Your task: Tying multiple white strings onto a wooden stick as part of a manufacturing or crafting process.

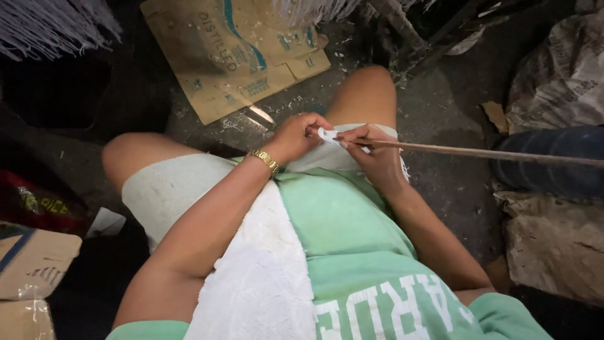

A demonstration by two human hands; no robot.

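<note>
I sit with a white cloth (264, 271) spread over my lap. My left hand (296, 135), with a gold watch on its wrist, pinches a small white strip (327, 135) at the near end of a long thin wooden stick (478, 153). My right hand (371, 151) grips the same end of the stick, fingers closed around it and touching the white strip. The stick runs off to the right edge of the view. Both hands meet just above my right knee.
A flattened brown cardboard box (233, 50) lies on the dark floor ahead. White fringed strands (50, 25) hang at the top left. Sacks (553, 75) and a dark blue roll (553, 160) sit to the right. More cardboard (31, 264) lies at the left.
</note>
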